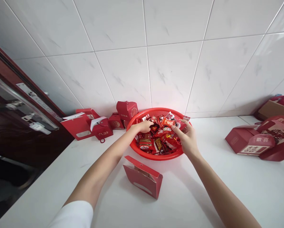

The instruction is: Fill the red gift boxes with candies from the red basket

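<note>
A red plastic basket [153, 156] full of wrapped candies [145, 144] stands against the wall. My left hand [145, 126] reaches over its left side, fingers closed and pointing down among the candies; the fingertips are hidden, so what they grip does not show. At the basket's right side my right hand [187, 136] pinches a red wrapped candy [168, 122] between thumb and fingers, just above the pile. Between my forearms, in front of the basket, a red paper gift box [142, 179] stands with its top flap partly raised.
Several small red boxes [101, 128] stand left of the basket, by the wall. Larger red boxes [248, 141] and a brown carton [267, 109] are at the right. White tiles [170, 76] rise behind the counter; a dark door [20, 95] is at the left.
</note>
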